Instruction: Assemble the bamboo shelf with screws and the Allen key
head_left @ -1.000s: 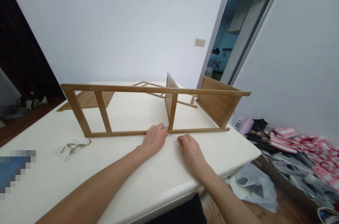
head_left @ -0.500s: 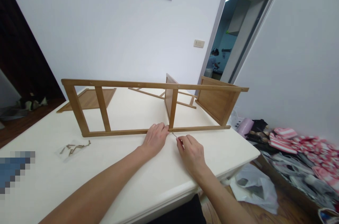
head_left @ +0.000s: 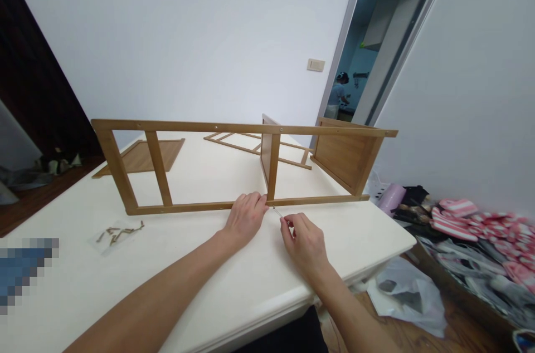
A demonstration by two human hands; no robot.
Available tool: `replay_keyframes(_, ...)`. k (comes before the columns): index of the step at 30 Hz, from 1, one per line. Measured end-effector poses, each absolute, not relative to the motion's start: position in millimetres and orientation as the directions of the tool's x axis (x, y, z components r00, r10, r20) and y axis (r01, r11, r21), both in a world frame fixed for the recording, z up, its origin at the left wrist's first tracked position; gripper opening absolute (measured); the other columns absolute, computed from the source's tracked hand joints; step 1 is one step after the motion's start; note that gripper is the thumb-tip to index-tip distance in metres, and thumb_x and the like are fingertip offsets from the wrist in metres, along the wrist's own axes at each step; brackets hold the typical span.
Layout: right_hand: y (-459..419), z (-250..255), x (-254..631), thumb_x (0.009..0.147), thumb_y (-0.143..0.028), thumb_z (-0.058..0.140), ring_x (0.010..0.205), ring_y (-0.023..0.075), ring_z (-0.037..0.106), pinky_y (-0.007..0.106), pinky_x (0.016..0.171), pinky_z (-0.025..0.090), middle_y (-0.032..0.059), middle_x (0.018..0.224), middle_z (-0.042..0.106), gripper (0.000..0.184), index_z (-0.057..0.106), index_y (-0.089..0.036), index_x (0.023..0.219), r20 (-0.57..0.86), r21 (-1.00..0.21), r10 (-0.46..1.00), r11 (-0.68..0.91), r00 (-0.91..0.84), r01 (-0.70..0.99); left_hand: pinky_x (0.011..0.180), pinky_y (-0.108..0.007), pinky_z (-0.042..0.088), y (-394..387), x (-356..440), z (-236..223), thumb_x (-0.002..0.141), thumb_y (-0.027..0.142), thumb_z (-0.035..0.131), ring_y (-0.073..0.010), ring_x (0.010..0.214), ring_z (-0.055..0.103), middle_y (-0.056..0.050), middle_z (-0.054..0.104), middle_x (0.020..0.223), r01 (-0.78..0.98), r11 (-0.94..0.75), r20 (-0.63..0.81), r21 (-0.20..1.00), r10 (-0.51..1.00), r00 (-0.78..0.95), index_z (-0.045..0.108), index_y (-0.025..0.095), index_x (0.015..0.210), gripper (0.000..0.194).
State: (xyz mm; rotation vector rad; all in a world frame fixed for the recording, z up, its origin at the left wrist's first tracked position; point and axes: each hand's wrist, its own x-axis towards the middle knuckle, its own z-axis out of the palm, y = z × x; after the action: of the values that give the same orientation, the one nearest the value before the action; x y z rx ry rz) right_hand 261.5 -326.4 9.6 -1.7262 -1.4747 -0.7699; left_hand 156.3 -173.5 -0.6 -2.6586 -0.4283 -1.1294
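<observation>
A wooden frame [head_left: 209, 207] stands on its long side on the white table, with two panels fitted between its rails. My left hand [head_left: 246, 215] is closed on the lower rail, just left of the middle crossbar. Right of it, my right hand [head_left: 304, 239] pinches a thin metal hex key [head_left: 279, 213], whose far end meets a small screw head on the lower rail below the crossbar. The fingertips of my right hand are curled close around the key's near end.
A clear bag with several brass-coloured screws [head_left: 119, 233] lies at the left on the white table [head_left: 217, 297]. Behind the frame are a loose wooden panel [head_left: 150, 155] and a ladder-like wooden frame [head_left: 234, 144]. Clothes [head_left: 480, 225] are heaped at right; a person [head_left: 337, 96] stands beyond the doorway.
The key's angle has changed as my right hand turned it at the screw, its fingers rolling slightly. The upper rail has tipped slightly, while my left hand stays on the lower rail.
</observation>
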Motion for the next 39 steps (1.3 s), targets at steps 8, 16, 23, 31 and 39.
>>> replay_keyframes(8, -324.2, 7.8, 262.9, 0.092, -0.017, 0.051, 0.058, 0.0107, 0.052, 0.024, 0.055, 0.037, 0.0002, 0.066, 0.056, 0.015, 0.055, -0.019, 0.078, 0.818, -0.102, 0.560, -0.075, 0.127, 0.992, 0.066, -0.033, 0.037, -172.6, 156.4, -2.0, 0.096, 0.021, 0.045, -0.0184, 0.072, 0.052, -0.005, 0.059, 0.080, 0.343, -0.932, 0.742, -0.114, 0.150, 0.654, 0.057, 0.013, 0.105, 0.017)
replay_keyframes(16, -322.0, 8.1, 263.5, 0.092, -0.017, 0.051, 0.058, 0.0106, 0.051, 0.024, 0.055, 0.036, -0.0007, 0.065, 0.055, 0.016, 0.055, -0.019, 0.077, 0.822, -0.069, 0.560, -0.077, 0.100, 0.995, 0.065, -0.032, 0.037, -173.4, 156.8, -0.4, 0.097, 0.021, 0.044, -0.0181, 0.071, 0.053, -0.004, 0.059, 0.079, 0.322, -0.940, 0.732, -0.108, 0.144, 0.666, 0.057, 0.015, 0.098, 0.015)
replay_keyframes(23, -320.7, 6.9, 265.0, 0.092, -0.016, 0.051, 0.057, 0.0100, 0.050, 0.024, 0.055, 0.034, -0.0012, 0.064, 0.054, 0.019, 0.053, -0.019, 0.074, 0.831, -0.058, 0.548, -0.092, 0.099, 0.994, 0.065, -0.033, 0.037, -172.2, 157.5, -2.1, 0.097, 0.021, 0.044, -0.0181, 0.072, 0.054, -0.005, 0.059, 0.080, 0.298, -0.948, 0.750, -0.114, 0.114, 0.651, 0.056, 0.015, 0.100, 0.014)
replay_keyframes(31, -324.9, 13.7, 261.0, 0.091, -0.007, 0.046, 0.055, 0.0124, 0.043, 0.029, 0.052, 0.027, 0.0002, 0.062, 0.049, 0.024, 0.050, -0.020, 0.070, 0.777, 0.216, 0.622, -0.131, -0.090, 0.967, 0.066, -0.033, 0.039, -173.6, 157.5, -3.7, 0.099, 0.023, 0.039, -0.0175, 0.073, 0.055, -0.006, 0.061, 0.084, 0.297, -0.950, 0.716, -0.100, 0.139, 0.684, 0.057, 0.015, 0.100, 0.020)
replay_keyframes(39, -322.2, 10.1, 260.0, 0.091, -0.008, 0.044, 0.055, 0.0121, 0.045, 0.027, 0.051, 0.029, 0.0003, 0.063, 0.051, 0.024, 0.050, -0.020, 0.071, 0.778, 0.129, 0.628, -0.144, -0.010, 0.981, 0.066, -0.032, 0.038, -174.3, 157.5, -3.2, 0.098, 0.023, 0.042, -0.0171, 0.073, 0.055, -0.006, 0.061, 0.085, 0.292, -0.953, 0.703, -0.083, 0.152, 0.695, 0.058, 0.016, 0.098, 0.017)
